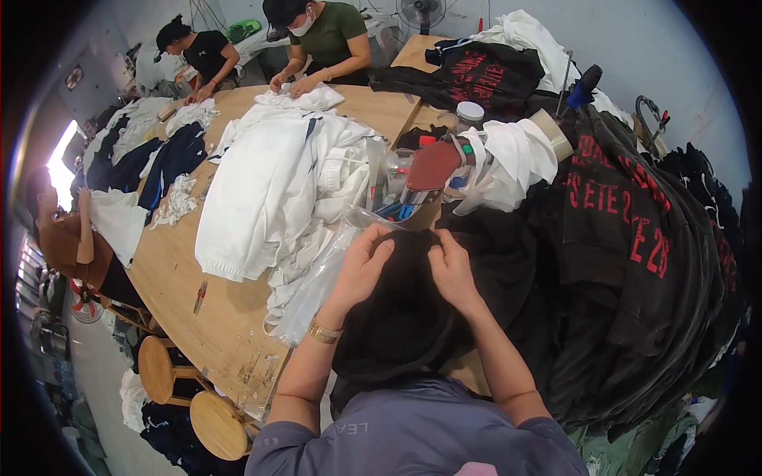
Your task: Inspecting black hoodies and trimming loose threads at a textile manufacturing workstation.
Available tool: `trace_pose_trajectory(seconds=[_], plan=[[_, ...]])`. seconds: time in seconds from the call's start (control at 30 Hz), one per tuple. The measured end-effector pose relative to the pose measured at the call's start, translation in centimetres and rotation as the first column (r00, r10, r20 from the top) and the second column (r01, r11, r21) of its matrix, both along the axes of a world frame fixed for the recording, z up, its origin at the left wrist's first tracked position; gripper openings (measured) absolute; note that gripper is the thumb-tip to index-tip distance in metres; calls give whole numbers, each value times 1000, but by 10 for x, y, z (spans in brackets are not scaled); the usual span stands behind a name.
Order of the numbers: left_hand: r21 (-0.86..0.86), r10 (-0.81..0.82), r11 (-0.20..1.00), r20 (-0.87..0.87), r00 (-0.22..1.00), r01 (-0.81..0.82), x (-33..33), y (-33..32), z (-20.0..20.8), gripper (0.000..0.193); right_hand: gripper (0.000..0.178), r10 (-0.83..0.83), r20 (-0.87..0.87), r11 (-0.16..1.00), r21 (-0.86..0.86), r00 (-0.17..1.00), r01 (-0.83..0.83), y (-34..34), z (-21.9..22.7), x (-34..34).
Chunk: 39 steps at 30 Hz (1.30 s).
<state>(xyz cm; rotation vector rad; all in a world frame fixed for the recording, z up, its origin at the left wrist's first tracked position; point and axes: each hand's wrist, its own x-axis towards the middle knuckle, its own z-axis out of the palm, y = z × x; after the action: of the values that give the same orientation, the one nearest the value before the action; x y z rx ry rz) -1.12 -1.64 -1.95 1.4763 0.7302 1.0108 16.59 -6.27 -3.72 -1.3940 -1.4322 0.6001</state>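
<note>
A black garment (pixel 401 305) lies bunched over the table's near edge and my lap. Its far edge is gripped by both hands, a short span of cloth between them. My left hand (pixel 363 266), below a gold-coloured wristwatch, has its thumb pressed to the cloth, fingers curled. Level with it, my right hand (pixel 451 268) pinches the same edge between thumb and fingers. Folds hide some of my fingertips. Just beyond my left hand lies a clear plastic bag (pixel 321 266). More dark cloth (pixel 496 254) is heaped against the garment on the right.
White garments (pixel 254 198) are piled on the wooden table (pixel 171 266), near thread snips (pixel 200 297). A red-brown pad (pixel 432 165) and jar (pixel 470 113) stand ahead. Black printed garments (pixel 619 238) rise high at right. Wooden stools (pixel 218 424) stand lower left. Several co-workers handle cloth.
</note>
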Motion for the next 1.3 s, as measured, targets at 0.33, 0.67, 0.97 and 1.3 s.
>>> trace_pose_trajectory(seconds=[0.33, 0.67, 0.97, 1.3], plan=[[99, 10, 995, -77, 997, -2, 4, 4, 11, 18, 27, 12, -869, 924, -180, 495, -338, 8, 17, 15], [-77, 206, 977, 123, 971, -198, 15, 19, 13, 13, 23, 131, -952, 881, -18, 278, -473, 29, 38, 11], [-13, 171, 985, 172, 970, -171, 24, 14, 18, 16, 25, 137, -951, 893, -2, 278, -450, 19, 37, 20], [-20, 219, 976, 89, 972, -218, 29, 19, 15, 19, 25, 73, -973, 903, -29, 220, -429, 28, 23, 26]])
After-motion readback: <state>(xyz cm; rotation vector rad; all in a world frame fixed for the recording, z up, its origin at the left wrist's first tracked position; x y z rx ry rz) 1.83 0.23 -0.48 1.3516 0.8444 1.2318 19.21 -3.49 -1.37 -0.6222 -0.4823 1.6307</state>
